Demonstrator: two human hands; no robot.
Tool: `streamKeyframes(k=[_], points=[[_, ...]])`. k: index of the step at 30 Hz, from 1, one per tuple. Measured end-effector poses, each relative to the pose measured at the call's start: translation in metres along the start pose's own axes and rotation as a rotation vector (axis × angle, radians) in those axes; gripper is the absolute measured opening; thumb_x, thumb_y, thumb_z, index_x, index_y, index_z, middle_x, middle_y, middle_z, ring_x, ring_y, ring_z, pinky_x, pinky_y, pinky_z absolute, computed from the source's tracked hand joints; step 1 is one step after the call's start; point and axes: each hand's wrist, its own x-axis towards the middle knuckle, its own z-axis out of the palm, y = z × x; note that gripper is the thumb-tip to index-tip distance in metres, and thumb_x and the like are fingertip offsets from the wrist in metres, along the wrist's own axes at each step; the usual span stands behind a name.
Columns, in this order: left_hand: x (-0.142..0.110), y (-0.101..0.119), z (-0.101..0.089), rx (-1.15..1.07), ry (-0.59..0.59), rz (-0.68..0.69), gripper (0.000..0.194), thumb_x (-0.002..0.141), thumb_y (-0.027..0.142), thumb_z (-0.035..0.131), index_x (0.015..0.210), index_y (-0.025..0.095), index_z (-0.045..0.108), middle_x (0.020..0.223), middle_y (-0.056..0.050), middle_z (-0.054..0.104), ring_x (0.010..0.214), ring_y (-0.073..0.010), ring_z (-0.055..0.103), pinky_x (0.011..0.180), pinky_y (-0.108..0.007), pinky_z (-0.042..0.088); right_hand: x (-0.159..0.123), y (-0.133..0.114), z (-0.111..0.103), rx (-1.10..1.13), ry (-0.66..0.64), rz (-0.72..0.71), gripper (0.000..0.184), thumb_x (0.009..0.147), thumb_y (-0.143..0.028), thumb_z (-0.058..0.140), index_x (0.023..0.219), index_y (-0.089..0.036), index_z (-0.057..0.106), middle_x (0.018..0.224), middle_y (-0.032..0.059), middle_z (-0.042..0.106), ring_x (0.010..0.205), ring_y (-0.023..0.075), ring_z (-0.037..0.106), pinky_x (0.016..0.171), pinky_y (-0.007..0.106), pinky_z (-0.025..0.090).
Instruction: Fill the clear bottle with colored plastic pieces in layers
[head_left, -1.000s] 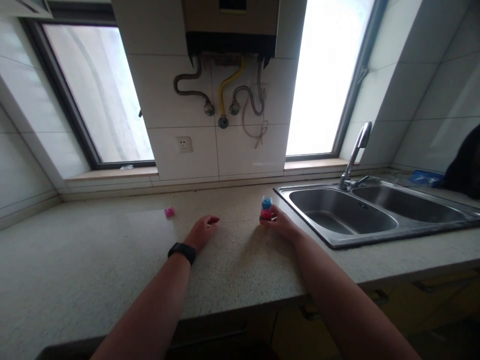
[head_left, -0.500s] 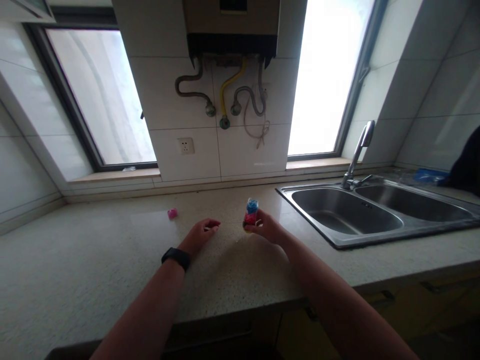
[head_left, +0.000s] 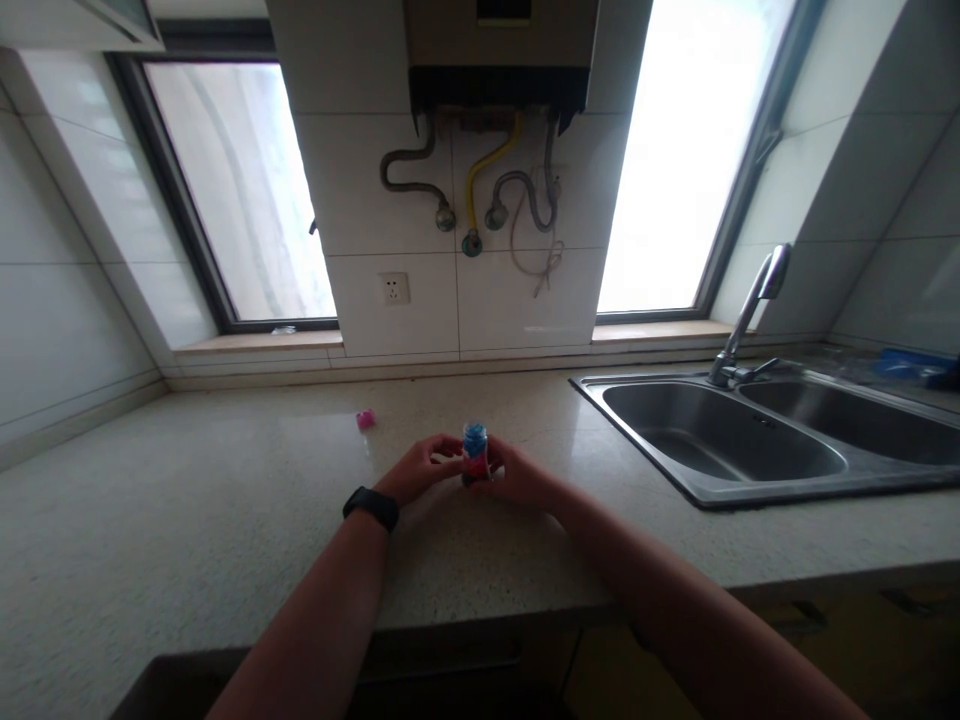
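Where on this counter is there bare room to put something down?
Bare speckled stone countertop lies left of the left hand, reaching the tiled wall, and in front of the steel double sink along the near edge. It is crowded only in the middle: both hands, the right hand too, meet at a small red-and-blue bottle, with a tiny pink cap behind.

Bench [head_left: 187, 520]: speckled stone-like top, smooth, a soft sheen near the windows.
Sink [head_left: 750, 490]: brushed stainless metal, satin gleam.
Tap [head_left: 750, 310]: polished metal, glossy.
Wall tiles [head_left: 75, 330]: white glazed ceramic, glossy.
Small jar [head_left: 474, 452]: clear, shiny, glass or plastic cannot be told; blue and red contents.
Pink cap [head_left: 365, 419]: looks like plastic.
Wristband [head_left: 371, 505]: black, matt.
Hoses [head_left: 480, 180]: corrugated metal, one yellow-coated.
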Motion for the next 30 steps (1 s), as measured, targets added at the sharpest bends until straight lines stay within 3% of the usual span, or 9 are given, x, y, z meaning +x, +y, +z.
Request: streamKeyframes(k=[9, 13, 16, 18, 20, 22, 24, 27, 30], points=[[0.001, -0.011, -0.001, -0.009, -0.024, 0.014, 0.053, 0.069, 0.044, 0.08, 0.114, 0.018, 0.067, 0.112, -0.012, 0.068, 0.106, -0.0264, 0.062, 0.087, -0.038, 0.049, -0.003, 0.007, -0.003, 0.019, -0.045, 0.038, 0.056, 0.07, -0.038, 0.082, 0.117, -0.021, 0.056, 0.1, 0.006, 0.068, 0.087, 0.0199, 0.065, 0.076, 0.033, 0.052], [0.004, -0.018, -0.012, -0.016, -0.018, 0.008, 0.053, 0.073, 0.042, 0.076, 0.119, 0.017, 0.064, 0.113, -0.012, 0.068, 0.106, -0.0251, 0.062, 0.09, -0.038, 0.05, -0.004, 0.015, -0.011, 0.056, -0.022, 0.071, 0.062, 0.066, -0.04, 0.084, 0.117, -0.021, 0.053, 0.104, 0.007, 0.067, 0.088, 0.0191, 0.064, 0.078, 0.035, 0.052], [0.011, -0.028, -0.037, 0.06, 0.104, 0.0, 0.049, 0.085, 0.048, 0.06, 0.121, 0.015, 0.062, 0.113, -0.013, 0.068, 0.102, -0.0237, 0.064, 0.091, -0.039, 0.049, -0.002, 0.024, -0.02, 0.096, 0.013, 0.114, 0.06, 0.069, -0.048, 0.08, 0.116, -0.021, 0.052, 0.109, 0.0089, 0.066, 0.086, 0.018, 0.063, 0.078, 0.036, 0.052], [0.016, -0.041, -0.062, 0.213, 0.289, -0.024, 0.049, 0.088, 0.052, 0.053, 0.116, 0.013, 0.064, 0.11, -0.013, 0.069, 0.101, -0.0245, 0.064, 0.092, -0.04, 0.048, -0.001, 0.03, -0.024, 0.13, 0.027, 0.128, 0.058, 0.074, -0.054, 0.075, 0.116, -0.021, 0.052, 0.11, 0.0095, 0.066, 0.085, 0.0175, 0.062, 0.077, 0.035, 0.051], [0.018, -0.059, -0.09, 0.416, 0.487, -0.066, 0.051, 0.084, 0.052, 0.057, 0.116, 0.012, 0.063, 0.111, -0.014, 0.068, 0.102, -0.0257, 0.063, 0.094, -0.04, 0.047, 0.001, 0.034, -0.027, 0.151, 0.031, 0.121, 0.057, 0.077, -0.057, 0.071, 0.117, -0.021, 0.052, 0.109, 0.0092, 0.065, 0.085, 0.017, 0.061, 0.075, 0.033, 0.05], [0.018, -0.081, -0.116, 0.624, 0.588, -0.13, 0.056, 0.082, 0.048, 0.059, 0.123, 0.01, 0.059, 0.115, -0.017, 0.065, 0.107, -0.0278, 0.061, 0.099, -0.041, 0.044, 0.003, 0.037, -0.028, 0.162, 0.029, 0.107, 0.056, 0.079, -0.058, 0.067, 0.118, -0.021, 0.052, 0.109, 0.0086, 0.065, 0.084, 0.0166, 0.06, 0.074, 0.032, 0.049], [0.016, -0.102, -0.135, 0.776, 0.632, -0.229, 0.063, 0.084, 0.048, 0.056, 0.133, 0.008, 0.053, 0.122, -0.019, 0.063, 0.116, -0.0307, 0.057, 0.105, -0.043, 0.038, 0.004, 0.039, -0.029, 0.167, 0.031, 0.095, 0.054, 0.082, -0.059, 0.065, 0.119, -0.021, 0.053, 0.108, 0.0081, 0.064, 0.085, 0.0166, 0.059, 0.073, 0.031, 0.048], [0.016, -0.127, -0.146, 0.879, 0.591, -0.345, 0.078, 0.085, 0.055, 0.053, 0.142, 0.002, 0.042, 0.13, -0.025, 0.058, 0.123, -0.0337, 0.054, 0.105, -0.044, 0.037, 0.005, 0.041, -0.03, 0.173, 0.028, 0.092, 0.051, 0.084, -0.059, 0.062, 0.118, -0.021, 0.054, 0.107, 0.0072, 0.064, 0.085, 0.0162, 0.058, 0.074, 0.031, 0.048], [0.021, -0.137, -0.145, 0.904, 0.526, -0.401, 0.073, 0.089, 0.057, 0.046, 0.147, 0.013, 0.039, 0.135, -0.02, 0.058, 0.121, -0.0346, 0.056, 0.099, -0.045, 0.041, 0.005, 0.042, -0.03, 0.205, 0.013, 0.103, 0.052, 0.084, -0.06, 0.061, 0.118, -0.021, 0.054, 0.107, 0.007, 0.063, 0.085, 0.0161, 0.057, 0.075, 0.031, 0.047]])
